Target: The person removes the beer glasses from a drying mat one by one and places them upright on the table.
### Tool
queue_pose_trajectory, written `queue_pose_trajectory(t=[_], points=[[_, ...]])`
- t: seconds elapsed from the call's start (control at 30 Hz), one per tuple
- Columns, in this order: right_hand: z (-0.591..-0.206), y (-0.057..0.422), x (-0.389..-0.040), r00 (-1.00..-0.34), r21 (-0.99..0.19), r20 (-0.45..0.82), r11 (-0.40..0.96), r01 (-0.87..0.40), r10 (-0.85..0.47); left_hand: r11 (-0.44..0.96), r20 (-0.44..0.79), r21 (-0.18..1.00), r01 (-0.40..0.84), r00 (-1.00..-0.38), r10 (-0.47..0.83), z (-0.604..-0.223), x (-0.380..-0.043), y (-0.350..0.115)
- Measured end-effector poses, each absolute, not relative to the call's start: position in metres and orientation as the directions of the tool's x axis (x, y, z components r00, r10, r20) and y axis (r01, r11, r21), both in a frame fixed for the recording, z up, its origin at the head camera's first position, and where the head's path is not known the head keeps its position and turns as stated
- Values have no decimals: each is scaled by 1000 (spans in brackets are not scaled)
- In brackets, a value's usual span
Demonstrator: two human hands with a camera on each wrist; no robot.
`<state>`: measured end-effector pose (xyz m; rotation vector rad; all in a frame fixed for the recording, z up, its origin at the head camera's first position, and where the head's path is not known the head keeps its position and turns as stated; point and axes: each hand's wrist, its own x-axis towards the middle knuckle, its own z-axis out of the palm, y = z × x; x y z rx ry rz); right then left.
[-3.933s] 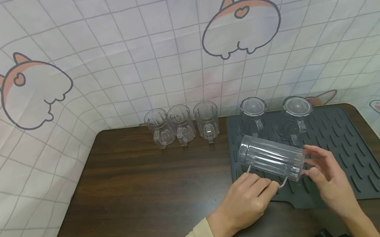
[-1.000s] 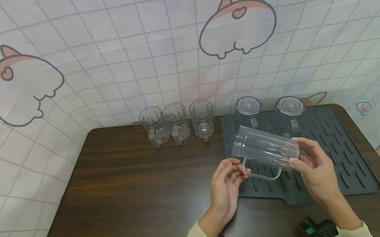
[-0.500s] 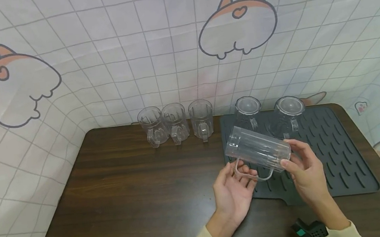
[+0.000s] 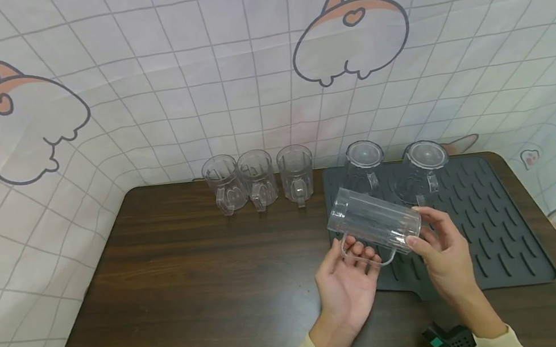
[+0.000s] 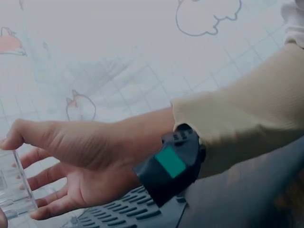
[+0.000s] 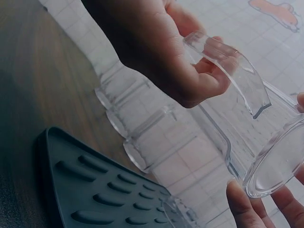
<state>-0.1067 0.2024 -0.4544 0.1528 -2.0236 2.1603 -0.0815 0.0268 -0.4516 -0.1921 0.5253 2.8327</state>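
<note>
A clear glass mug (image 4: 373, 217) is tilted nearly sideways above the drying mat (image 4: 494, 217), its base to the right and its handle toward me. My right hand (image 4: 444, 252) grips the base end, thumb on the near side; the left wrist view shows this right hand (image 5: 80, 156) with fingers spread round the base. Palm up, my left hand (image 4: 348, 291) has its fingers curled through the mug's handle. The right wrist view shows those left-hand fingers (image 6: 213, 76) around the handle from inside. Behind the mug, two upside-down glass mugs (image 4: 364, 155) stand on the mat.
Three upright glass mugs (image 4: 296, 174) stand in a row along the back edge of the dark wooden table (image 4: 192, 275). A white gridded cloth (image 4: 224, 59) with cartoon dogs hangs close behind the table and along its sides.
Earlier my left hand gripped the handle from above, palm down; it now lies palm up with fingers through the handle. The mug has shifted left and my right hand has taken hold of its base.
</note>
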Motion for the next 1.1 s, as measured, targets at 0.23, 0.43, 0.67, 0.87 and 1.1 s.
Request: queue_pose_trajectory(t=[0.23, 0.43, 0.67, 0.87, 1.1], points=[[-456, 202, -107, -977, -976, 203, -65, -207, 65, -923, -213, 273, -271, -953, 217, -451, -80, 29], [-456, 204, -107, -977, -977, 206, -40, -208, 58, -921, -212, 275, -277, -951, 223, -451, -80, 27], [-454, 206, -109, -974, -972, 217, -79, -222, 70, -896, -131, 301, -328, -944, 301, -449, -80, 22], [-451, 208, -108, -977, -974, 209, -78, -211, 37, -895, -142, 281, -347, -937, 319, -448, -80, 17], [-444, 209, -108, -980, -979, 197, -52, -196, -8, -892, -121, 289, -348, -937, 327, -445, -80, 14]])
